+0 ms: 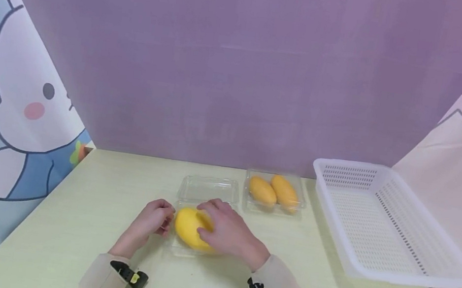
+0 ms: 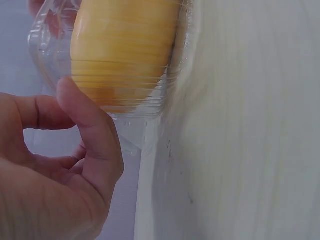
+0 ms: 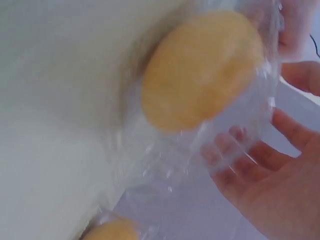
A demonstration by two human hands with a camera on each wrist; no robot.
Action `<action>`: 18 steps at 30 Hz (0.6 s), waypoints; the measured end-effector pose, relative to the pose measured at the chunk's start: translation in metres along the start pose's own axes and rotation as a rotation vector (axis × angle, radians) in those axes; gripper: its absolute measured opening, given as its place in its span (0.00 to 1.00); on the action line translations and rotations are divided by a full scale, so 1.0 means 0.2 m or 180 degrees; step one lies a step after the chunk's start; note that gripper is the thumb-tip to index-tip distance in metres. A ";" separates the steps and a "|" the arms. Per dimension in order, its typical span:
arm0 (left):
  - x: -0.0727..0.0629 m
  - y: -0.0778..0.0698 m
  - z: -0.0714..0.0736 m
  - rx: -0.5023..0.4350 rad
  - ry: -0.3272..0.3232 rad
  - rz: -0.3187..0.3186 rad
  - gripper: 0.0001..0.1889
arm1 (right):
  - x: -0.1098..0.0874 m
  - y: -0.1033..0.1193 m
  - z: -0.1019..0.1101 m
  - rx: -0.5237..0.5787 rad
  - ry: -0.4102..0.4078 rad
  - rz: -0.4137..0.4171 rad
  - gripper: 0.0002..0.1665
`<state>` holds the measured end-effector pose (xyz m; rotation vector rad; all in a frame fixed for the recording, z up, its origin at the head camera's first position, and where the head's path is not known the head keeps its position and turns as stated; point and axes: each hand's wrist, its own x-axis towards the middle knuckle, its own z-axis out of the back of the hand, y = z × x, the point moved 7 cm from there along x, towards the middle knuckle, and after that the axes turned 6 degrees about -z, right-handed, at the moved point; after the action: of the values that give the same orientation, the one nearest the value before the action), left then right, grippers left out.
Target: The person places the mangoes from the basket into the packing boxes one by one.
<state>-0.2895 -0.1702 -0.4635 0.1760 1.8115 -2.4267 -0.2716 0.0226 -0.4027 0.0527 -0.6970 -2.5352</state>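
Note:
A yellow mango lies in the base of a clear plastic clamshell box, whose lid is folded back behind it. At the box's left edge, the thumb and a finger of my left hand meet and pinch the rim; the left wrist view shows this hand beside the ribbed wall. My right hand reaches over the mango's right part with loosely bent fingers. In the right wrist view its fingers show partly through the clear plastic, with a gap to the mango.
Behind and to the right stands another clear box with two mangoes inside. A white perforated plastic basket occupies the table's right side. A purple backdrop rises at the rear edge of the pale table.

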 end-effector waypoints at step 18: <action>0.00 0.00 0.00 0.0007 0.0007 0.0000 0.10 | 0.03 -0.37 0.13 0.0459 -0.0619 -0.1326 0.25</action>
<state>-0.2896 -0.1706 -0.4635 0.1786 1.8100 -2.4294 -0.3148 0.0873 -0.4161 -0.0001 -1.0372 -2.9072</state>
